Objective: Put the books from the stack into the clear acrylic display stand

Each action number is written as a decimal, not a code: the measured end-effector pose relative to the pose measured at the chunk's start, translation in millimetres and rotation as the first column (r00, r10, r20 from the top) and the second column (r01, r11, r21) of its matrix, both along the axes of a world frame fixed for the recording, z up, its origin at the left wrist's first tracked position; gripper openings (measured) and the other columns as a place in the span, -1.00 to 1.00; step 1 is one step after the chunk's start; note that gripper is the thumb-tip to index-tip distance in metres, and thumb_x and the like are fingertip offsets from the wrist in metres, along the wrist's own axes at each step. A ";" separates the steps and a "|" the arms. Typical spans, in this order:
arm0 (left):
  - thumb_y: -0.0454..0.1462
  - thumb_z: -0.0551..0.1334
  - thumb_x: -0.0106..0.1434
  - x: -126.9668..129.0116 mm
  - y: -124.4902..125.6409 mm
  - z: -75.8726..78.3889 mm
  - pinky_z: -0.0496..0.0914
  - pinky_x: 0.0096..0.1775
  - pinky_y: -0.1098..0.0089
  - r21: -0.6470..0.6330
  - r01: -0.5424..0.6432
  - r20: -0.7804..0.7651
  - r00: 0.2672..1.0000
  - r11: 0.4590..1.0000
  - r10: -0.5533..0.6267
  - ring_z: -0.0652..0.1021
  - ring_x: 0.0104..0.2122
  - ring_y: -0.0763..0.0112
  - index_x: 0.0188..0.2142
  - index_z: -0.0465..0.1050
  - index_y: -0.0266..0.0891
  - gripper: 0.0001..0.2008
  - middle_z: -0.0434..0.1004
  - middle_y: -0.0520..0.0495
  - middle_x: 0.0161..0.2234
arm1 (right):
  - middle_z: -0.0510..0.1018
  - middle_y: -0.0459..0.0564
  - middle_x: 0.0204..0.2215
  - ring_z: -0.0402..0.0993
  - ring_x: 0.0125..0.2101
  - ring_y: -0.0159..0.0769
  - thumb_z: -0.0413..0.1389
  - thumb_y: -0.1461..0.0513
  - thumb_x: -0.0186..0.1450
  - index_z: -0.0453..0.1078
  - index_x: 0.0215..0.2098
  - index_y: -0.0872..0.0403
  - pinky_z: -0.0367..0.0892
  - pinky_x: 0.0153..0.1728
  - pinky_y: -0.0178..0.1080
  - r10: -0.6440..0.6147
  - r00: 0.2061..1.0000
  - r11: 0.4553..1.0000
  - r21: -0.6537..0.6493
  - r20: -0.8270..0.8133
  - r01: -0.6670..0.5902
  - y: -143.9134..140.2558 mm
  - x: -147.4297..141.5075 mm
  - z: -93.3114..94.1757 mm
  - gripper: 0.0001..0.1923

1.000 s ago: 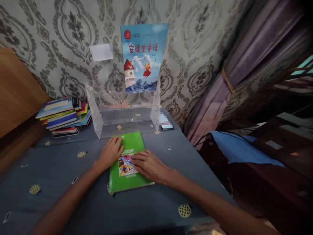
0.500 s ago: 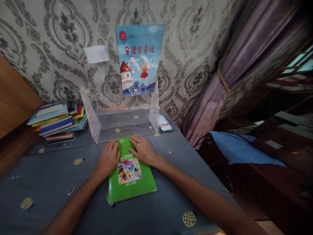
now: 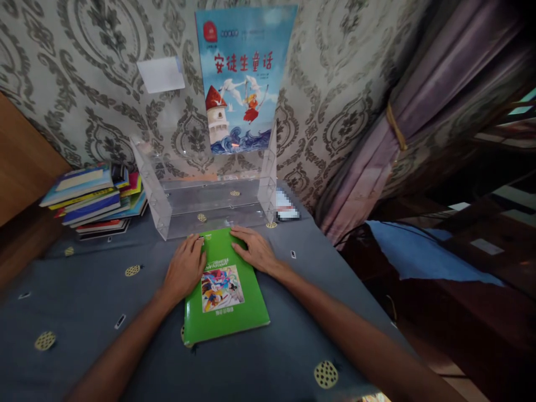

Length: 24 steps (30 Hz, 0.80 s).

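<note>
Resting flat on green book [image 3: 226, 301] (far end): left hand [image 3: 184, 268], right hand [image 3: 255, 250]

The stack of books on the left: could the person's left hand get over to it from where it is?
Probably yes. The left hand lies flat on the green book, and only bare blue tablecloth lies between it and the stack of books; the clear stand stands off to the side.

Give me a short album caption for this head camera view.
Both hands, left hand and right hand, rest flat on a green book before a clear rack.
</note>
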<state>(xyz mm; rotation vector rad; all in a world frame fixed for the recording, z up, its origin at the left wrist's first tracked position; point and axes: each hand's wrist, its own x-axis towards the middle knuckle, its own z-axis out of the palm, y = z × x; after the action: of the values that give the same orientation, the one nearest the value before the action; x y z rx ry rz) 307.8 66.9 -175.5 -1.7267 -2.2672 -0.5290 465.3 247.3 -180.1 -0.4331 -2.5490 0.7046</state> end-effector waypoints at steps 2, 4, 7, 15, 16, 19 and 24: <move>-0.27 -0.01 0.39 1.1 -0.3 0.7 0.32 0.17 -0.01 -0.007 -0.011 0.008 1.000 1.000 0.011 0.39 0.18 -0.01 0.08 0.33 -0.34 -0.65 0.41 -0.36 0.14 | 0.50 0.17 0.13 0.40 0.17 -0.11 0.08 0.20 0.34 0.45 0.10 0.16 0.28 0.22 -0.01 -0.001 1.000 1.000 0.006 -0.012 0.001 -0.1 0.2 -1.6 -0.60; -0.26 -0.01 0.39 2.3 -0.8 1.5 0.32 0.16 -0.02 -0.010 -0.034 0.020 0.999 0.999 0.034 0.39 0.18 -0.02 0.09 0.33 -0.35 -0.65 0.39 -0.37 0.15 | 0.49 0.18 0.14 0.40 0.17 -0.11 0.07 0.20 0.35 0.44 0.11 0.16 0.27 0.23 -0.01 0.007 1.000 1.000 0.021 -0.019 -0.006 -1.2 0.5 -2.5 -0.60; -0.25 0.01 0.39 3.6 -1.5 1.8 0.33 0.15 -0.03 -0.002 -0.062 0.031 0.998 0.998 0.062 0.39 0.18 -0.02 0.11 0.32 -0.30 -0.65 0.37 -0.36 0.17 | 0.48 0.16 0.16 0.38 0.18 -0.11 0.06 0.21 0.36 0.44 0.12 0.11 0.26 0.23 0.02 0.011 1.000 0.998 0.061 -0.023 -0.009 -3.4 1.2 -3.0 -0.61; -0.26 0.01 0.39 0.9 -1.2 1.3 0.35 0.13 0.04 0.015 -0.039 -0.004 0.999 0.999 0.039 0.40 0.15 0.03 0.08 0.31 -0.26 -0.68 0.37 -0.31 0.13 | 0.50 0.17 0.13 0.42 0.14 -0.08 0.09 0.19 0.35 0.47 0.07 0.11 0.31 0.20 0.02 -0.028 0.999 0.998 0.053 -0.035 0.029 -3.7 2.8 -2.8 -0.64; -0.26 0.01 0.39 0.6 -1.2 1.7 0.35 0.13 0.04 0.015 -0.033 -0.002 0.999 0.999 0.033 0.41 0.14 0.03 0.08 0.31 -0.26 -0.68 0.37 -0.30 0.12 | 0.50 0.16 0.13 0.42 0.14 -0.08 0.09 0.19 0.35 0.47 0.08 0.11 0.32 0.19 0.02 -0.027 0.999 0.999 0.045 -0.034 0.029 -3.4 2.8 -2.4 -0.64; -0.27 0.02 0.39 0.4 -1.3 3.8 0.37 0.11 0.05 0.003 -0.037 -0.008 0.999 0.999 0.037 0.42 0.12 0.05 0.08 0.31 -0.24 -0.69 0.37 -0.28 0.11 | 0.50 0.16 0.13 0.42 0.14 -0.07 0.09 0.19 0.35 0.46 0.09 0.11 0.32 0.19 0.02 -0.033 0.999 0.999 0.025 -0.020 0.033 -2.8 2.8 -1.2 -0.63; -0.27 0.02 0.39 2.4 -2.2 8.1 0.38 0.07 0.07 -0.039 -0.048 -0.035 0.998 0.998 0.046 0.43 0.10 0.04 0.07 0.32 -0.26 -0.69 0.38 -0.30 0.11 | 0.47 0.14 0.17 0.39 0.18 -0.10 0.09 0.20 0.34 0.43 0.13 0.11 0.28 0.23 0.00 -0.010 1.000 1.000 -0.009 0.001 0.010 -1.5 3.4 -1.3 -0.59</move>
<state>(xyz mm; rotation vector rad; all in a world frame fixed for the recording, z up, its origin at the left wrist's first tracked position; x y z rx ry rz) 310.2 64.8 -167.3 -1.6827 -2.3033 -0.4441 468.7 245.8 -181.4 -0.4489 -2.5437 0.7123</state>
